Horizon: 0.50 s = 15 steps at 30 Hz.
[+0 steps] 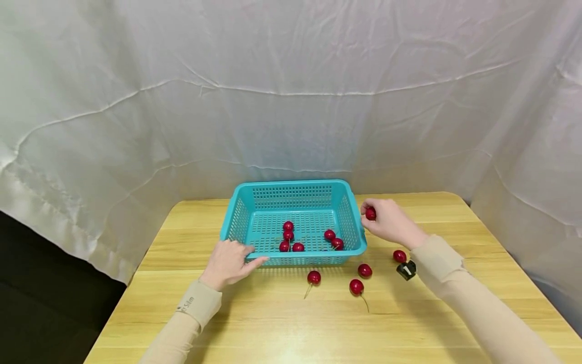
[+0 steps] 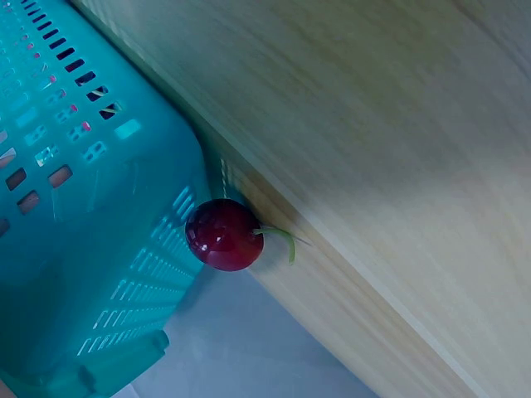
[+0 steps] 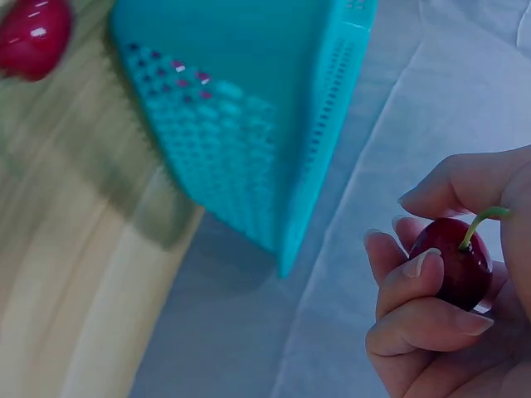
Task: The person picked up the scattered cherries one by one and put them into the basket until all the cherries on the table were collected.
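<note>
While in right grip, cherry

We've got turquoise on the basket, slotted grid pattern. Cherries dark red, stems green. Tabletop yellow wood, striped grain. Cloth pale grey. Sleeves beige, left cuff with dark lettering.

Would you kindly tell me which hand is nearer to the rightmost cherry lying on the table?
Right: the right hand, holding another cherry, is just beyond the rightmost cherry; the left hand is well to its left, at the near left corner of the turquoise basket.
</note>
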{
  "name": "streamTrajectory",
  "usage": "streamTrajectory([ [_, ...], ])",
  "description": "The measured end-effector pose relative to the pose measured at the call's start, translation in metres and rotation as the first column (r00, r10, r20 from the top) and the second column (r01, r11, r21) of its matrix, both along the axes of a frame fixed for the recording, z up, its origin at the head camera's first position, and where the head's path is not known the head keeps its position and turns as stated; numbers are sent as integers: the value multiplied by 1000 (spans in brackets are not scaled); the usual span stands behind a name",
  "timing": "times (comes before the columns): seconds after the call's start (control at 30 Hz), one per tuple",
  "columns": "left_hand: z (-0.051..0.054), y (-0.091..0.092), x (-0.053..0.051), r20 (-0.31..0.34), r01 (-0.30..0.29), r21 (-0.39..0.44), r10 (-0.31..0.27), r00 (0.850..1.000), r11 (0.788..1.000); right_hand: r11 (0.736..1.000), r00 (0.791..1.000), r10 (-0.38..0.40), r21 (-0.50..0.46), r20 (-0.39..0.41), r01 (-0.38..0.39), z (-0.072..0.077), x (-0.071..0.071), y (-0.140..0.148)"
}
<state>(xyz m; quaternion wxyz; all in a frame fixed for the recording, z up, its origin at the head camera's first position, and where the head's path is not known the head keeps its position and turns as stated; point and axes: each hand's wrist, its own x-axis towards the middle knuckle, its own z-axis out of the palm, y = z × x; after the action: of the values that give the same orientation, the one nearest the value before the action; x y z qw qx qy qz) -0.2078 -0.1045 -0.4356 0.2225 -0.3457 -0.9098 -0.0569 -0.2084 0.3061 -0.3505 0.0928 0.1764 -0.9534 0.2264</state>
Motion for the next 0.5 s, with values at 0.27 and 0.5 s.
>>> streamTrajectory([
  [0.27, 1, 1, 1, 0, 1, 3, -1, 1000, 1000, 999, 999, 32, -26, 31, -32, 14, -9, -23],
  [0.5, 0, 1, 0, -5, -2, 1, 2, 1000, 1000, 998, 998, 58, -15, 30, -58, 23, -19, -41],
])
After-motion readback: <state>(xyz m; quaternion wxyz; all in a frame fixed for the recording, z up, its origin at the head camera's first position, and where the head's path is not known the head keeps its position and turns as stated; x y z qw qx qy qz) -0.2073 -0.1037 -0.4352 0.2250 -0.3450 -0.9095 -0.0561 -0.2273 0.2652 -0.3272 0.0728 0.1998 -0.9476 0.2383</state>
